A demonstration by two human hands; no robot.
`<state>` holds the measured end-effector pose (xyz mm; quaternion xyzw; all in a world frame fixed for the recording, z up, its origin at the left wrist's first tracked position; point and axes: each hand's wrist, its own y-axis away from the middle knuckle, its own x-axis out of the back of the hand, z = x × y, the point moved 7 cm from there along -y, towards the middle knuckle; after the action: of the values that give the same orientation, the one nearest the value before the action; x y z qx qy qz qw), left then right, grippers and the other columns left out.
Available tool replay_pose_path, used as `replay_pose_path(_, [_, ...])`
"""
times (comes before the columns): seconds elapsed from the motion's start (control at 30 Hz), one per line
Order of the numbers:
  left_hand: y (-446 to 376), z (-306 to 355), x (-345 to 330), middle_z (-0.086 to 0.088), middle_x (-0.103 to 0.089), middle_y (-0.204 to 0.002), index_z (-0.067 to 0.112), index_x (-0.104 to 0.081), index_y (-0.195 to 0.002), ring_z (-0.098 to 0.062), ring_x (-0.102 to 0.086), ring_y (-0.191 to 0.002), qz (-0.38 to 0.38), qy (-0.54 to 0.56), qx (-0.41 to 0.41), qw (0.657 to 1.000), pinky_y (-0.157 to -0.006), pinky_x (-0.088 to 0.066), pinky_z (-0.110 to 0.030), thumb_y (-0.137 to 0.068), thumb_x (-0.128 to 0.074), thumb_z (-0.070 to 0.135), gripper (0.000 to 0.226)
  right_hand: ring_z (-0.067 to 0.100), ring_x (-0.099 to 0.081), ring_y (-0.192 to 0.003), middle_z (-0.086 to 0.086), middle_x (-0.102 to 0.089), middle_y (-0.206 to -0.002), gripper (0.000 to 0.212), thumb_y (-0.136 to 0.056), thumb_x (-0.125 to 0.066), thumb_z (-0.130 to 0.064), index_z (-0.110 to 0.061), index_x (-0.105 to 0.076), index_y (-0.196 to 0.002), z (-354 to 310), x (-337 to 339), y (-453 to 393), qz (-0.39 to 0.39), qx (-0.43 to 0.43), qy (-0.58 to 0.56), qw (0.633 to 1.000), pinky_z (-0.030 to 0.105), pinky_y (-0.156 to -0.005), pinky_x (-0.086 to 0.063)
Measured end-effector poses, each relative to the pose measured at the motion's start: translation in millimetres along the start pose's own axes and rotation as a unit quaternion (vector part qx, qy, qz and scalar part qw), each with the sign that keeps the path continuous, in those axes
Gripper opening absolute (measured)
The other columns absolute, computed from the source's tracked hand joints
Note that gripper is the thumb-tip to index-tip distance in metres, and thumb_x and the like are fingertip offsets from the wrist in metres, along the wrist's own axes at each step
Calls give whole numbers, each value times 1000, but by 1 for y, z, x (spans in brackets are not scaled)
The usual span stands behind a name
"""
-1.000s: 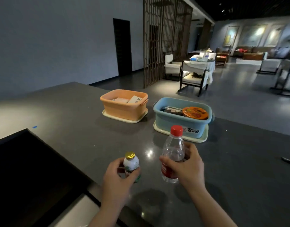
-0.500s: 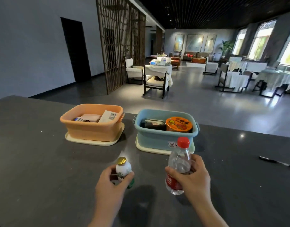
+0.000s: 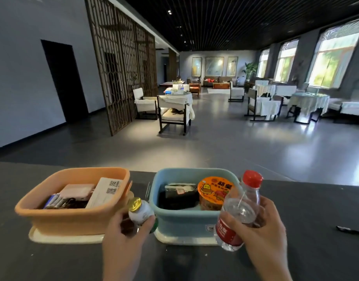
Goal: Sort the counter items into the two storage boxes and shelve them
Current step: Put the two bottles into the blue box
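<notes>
While your left hand grips a small bottle, label half hidden | right hand grips water bottle | blue box: noodle cup | orange box: papers, batteries.

Little here is legible to me. The orange lid of the instant noodle cup, standing in the blue box at lower centre, carries large yellow characters beside a cartoon figure — I cannot read them for certain. The red label on the water bottle, lower right, shows white characters, blurred and partly hidden by fingers. In the orange box, lower left, a white paper packet bears two square QR codes near its top edge — no readable words. A small mark on the blue box's front wall is too blurred to make out.
</notes>
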<state>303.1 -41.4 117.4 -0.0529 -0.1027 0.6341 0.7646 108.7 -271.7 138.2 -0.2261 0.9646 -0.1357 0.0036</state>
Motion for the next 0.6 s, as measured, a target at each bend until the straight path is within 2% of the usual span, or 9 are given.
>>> replay_pose_path(0.07, [-26, 5, -17, 21, -65, -86, 38, -60, -92, 17, -57, -77, -27, 1, -23, 999, -59, -39, -5, -64, -85, 20, 41, -4, -67, -78, -23, -70, -90, 69, -33, -85, -49, -39, -56, -95, -6, -4, -15, 19, 14, -3, 1000, 21, -67, -49])
replay_pose_path(0.13, [-54, 5, -36, 18, -68, -86, 38, -61, -91, 11, -61, -80, -56, 0, -24, 998, -64, -39, -6, -63, -86, 21, 42, -1, -68, -78, -19, -71, -90, 68, -35, -86, -46, -37, -58, -96, -11, -11, -33, 39, 23, -5, 999, 22, -67, -51])
replay_pose_path(0.2, [-81, 0, -58, 13, -70, -89, 37, -62, -96, 1, -65, -85, -83, -6, -35, 996, -70, -46, -14, -63, -86, 20, 44, 1, -69, -77, -15, -72, -90, 66, -37, -86, -44, -35, -58, -96, -11, -21, -51, 51, 29, -6, 998, 17, -64, -52])
replay_pose_path(0.27, [-102, -6, -80, 23, -68, -89, 41, -58, -95, 6, -63, -83, -113, -54, -60, 990, -64, -44, -10, -65, -85, 24, 43, -2, -68, -78, -18, -70, -91, 64, -40, -86, -45, -37, -56, -96, -6, -35, -66, 50, 29, -2, 998, 14, -62, -51])
replay_pose_path(0.3, [-110, -8, -92, 29, -65, -89, 44, -56, -93, 10, -60, -82, -138, -87, -73, 984, -61, -43, -9, -65, -83, 28, 42, -1, -68, -80, -19, -69, -93, 63, -42, -87, -44, -39, -55, -96, -2, -42, -72, 43, 28, -1, 999, 18, -66, -51])
replay_pose_path(0.37, [-119, -20, -114, 31, -62, -88, 45, -53, -92, 12, -58, -81, -213, -163, -99, 958, -61, -43, -10, -66, -80, 37, 39, 2, -68, -81, -19, -69, -94, 63, -46, -91, -40, -42, -54, -97, 9, -56, -80, 19, 27, 23, 999, 27, -73, -52])
replay_pose_path(0.43, [-122, -33, -129, 25, -64, -84, 41, -54, -92, 6, -59, -79, -271, -249, -122, 922, -65, -51, -22, -65, -74, 45, 33, -1, -67, -81, -21, -68, -95, 66, -48, -92, -38, -44, -52, -100, 20, -69, -85, -5, 29, 60, 998, 23, -73, -52])
replay_pose_path(0.5, [-125, -45, -136, 18, -64, -82, 36, -56, -90, 0, -59, -77, -291, -328, -151, 886, -69, -53, -30, -65, -65, 48, 29, -9, -63, -82, -28, -65, -96, 66, -50, -90, -35, -47, -49, -100, 31, -84, -92, -31, 33, 90, 995, 10, -64, -49])
replay_pose_path(0.6, [-123, -47, -142, 11, -62, -80, 32, -55, -80, -8, -56, -75, -287, -413, -202, 840, -65, -48, -26, -70, -59, 48, 20, -13, -60, -87, -34, -62, -98, 63, -50, -84, -45, -45, -45, -100, 46, -115, -98, -105, 13, 139, 985, 11, -64, -44])
